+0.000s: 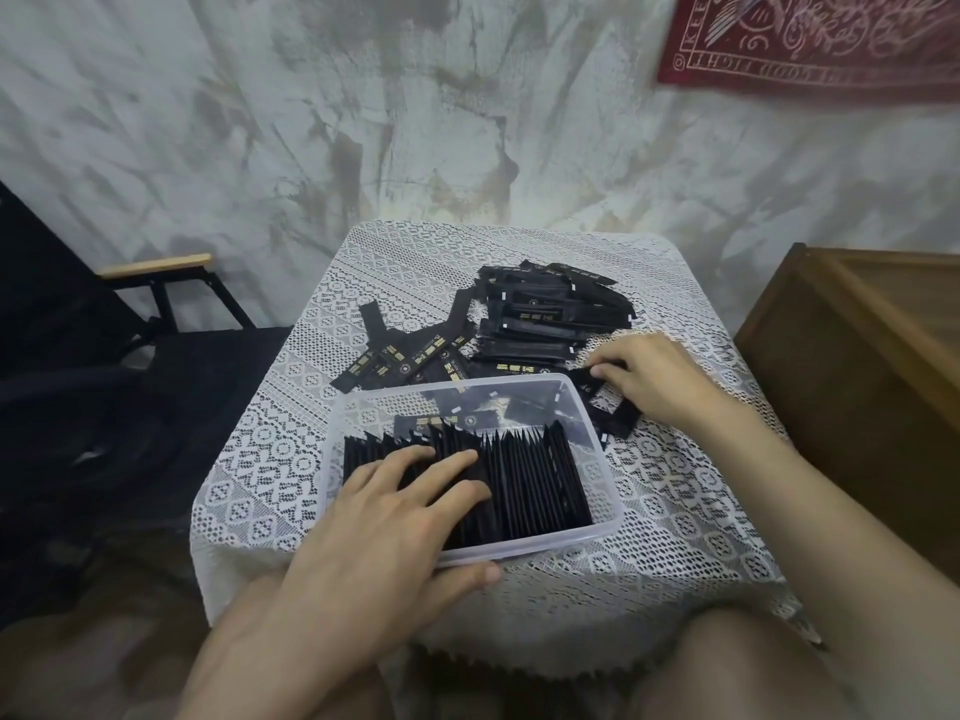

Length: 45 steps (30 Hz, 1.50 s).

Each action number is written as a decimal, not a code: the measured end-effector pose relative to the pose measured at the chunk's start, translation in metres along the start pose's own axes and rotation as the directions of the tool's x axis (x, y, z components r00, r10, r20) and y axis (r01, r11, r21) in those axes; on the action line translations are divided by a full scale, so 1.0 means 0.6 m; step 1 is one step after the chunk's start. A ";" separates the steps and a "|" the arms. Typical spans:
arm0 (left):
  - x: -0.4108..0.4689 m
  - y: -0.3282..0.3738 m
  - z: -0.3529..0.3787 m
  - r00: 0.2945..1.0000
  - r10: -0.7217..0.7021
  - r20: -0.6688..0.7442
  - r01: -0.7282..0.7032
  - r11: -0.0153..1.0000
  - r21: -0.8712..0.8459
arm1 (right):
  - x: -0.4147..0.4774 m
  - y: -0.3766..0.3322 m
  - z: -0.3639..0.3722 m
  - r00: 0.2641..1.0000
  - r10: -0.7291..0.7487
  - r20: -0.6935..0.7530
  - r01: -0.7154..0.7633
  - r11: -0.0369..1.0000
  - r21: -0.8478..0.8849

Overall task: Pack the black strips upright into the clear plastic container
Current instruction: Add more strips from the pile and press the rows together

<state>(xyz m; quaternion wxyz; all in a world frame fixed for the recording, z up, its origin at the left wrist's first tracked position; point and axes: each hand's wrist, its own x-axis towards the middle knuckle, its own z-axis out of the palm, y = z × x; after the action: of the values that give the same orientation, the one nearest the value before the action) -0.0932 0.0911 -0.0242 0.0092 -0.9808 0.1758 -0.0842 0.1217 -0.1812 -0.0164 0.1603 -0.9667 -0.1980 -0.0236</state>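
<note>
Clear plastic container [358, 414] sits at the near-middle of the table [675, 517], which has a white lace cloth over it. Most of the tub is packed w/ upright strips [535, 485], black, standing on edge in a tight row from the left wall to approx the right wall. A couple of flat strips [467, 421] lie at the back of the tub behind that row. Left hand [395, 511] is spread flat, fingers apart and fairly straight, resting on top of the upright ones on the left side of the row, thumb along the outside of the near wall, so not rly gripping anything. Right hand [660, 381] is just off the tub's far right corner, fingers curled down and pinching a loose strip [597, 370] lying on the cloth; a few more black ones are under the wrist right beside the tub wall. The loose pile [540, 319] of the rest is behind the container, some fanned out to the left w/ gold print showing. Bg: black chair [156, 283] w/ a wood armrest on the left, wooden cabinet [872, 345] on the right, red printed cloth [810, 39] up on the streaky grey wall.
</note>
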 end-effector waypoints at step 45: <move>0.001 0.000 0.000 1.000 -0.005 -0.004 0.005 1.000 0.022 | -0.008 0.047 -0.038 0.921 0.049 0.386 -0.007 0.994 -0.111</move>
<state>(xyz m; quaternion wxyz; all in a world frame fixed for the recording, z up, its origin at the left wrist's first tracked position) -0.0929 0.0909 -0.0239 0.0193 -0.9809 0.1723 -0.0880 0.1289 -0.2147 -0.0036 0.0658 -0.9622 -0.2103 0.1601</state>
